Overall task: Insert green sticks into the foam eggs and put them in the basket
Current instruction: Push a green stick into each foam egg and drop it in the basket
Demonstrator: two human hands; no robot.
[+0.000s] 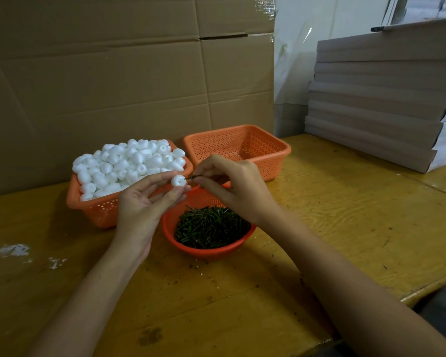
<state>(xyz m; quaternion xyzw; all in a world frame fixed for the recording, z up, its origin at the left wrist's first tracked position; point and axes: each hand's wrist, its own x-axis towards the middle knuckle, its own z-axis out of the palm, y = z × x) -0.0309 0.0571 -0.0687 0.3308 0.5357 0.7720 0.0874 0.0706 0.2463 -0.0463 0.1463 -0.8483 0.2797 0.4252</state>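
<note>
My left hand [144,202] pinches a white foam egg [177,180] between thumb and fingertips, above the table. My right hand [232,186] pinches a thin green stick [189,178] whose tip touches the egg's end. Below my hands sits a round orange bowl [204,251] full of green sticks [209,226]. An orange basket [98,210] heaped with foam eggs [129,163] stands at the left. Behind my right hand stands a second orange basket [276,155], apparently empty.
The wooden table [345,215] carries white foam crumbs [16,249] at the left. A cardboard wall [113,73] closes the back. A stack of flat boxes [381,104] fills the back right corner. The table's near edge runs at the lower right.
</note>
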